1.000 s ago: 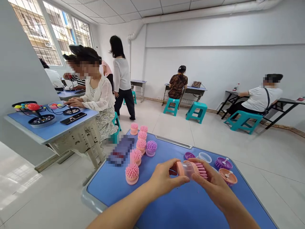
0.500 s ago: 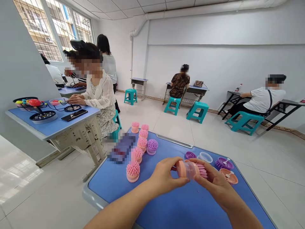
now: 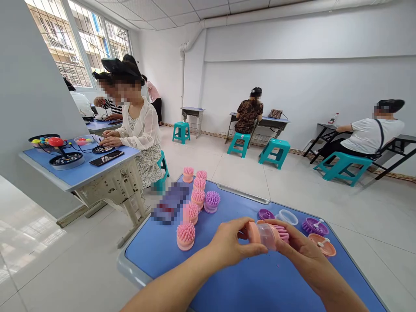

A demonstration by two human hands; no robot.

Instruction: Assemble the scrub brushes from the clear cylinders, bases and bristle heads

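Observation:
Both my hands hold a pink silicone bristle brush with a clear plastic cup (image 3: pixel 267 236) fitted on its peach base. My left hand (image 3: pixel 236 242) grips the peach end, and my right hand (image 3: pixel 300 253) wraps the bristle end, hiding part of it. Nearest my left hand, a pink brush (image 3: pixel 186 236) stands on the blue table (image 3: pixel 152 255), with several more in a row behind it and a purple brush (image 3: pixel 212 201) beside them. Past my right hand lie an orange base with a stem (image 3: pixel 321 245), a purple bristle base (image 3: pixel 313 225), a clear lid (image 3: pixel 287 217) and a small purple cup (image 3: pixel 265 214).
A pixelated flat object (image 3: pixel 170 202) lies on my table. To the left, a seated co-worker (image 3: pixel 138 125) works at a blue desk (image 3: pixel 120 152) with a bead board and phone. Teal stools (image 3: pixel 274 153) and other seated people are along the far wall.
The whole scene has shifted right in the picture as my head turned. Both hands keep the same hold on the brush. The standing person in white has moved back behind the seated co-worker.

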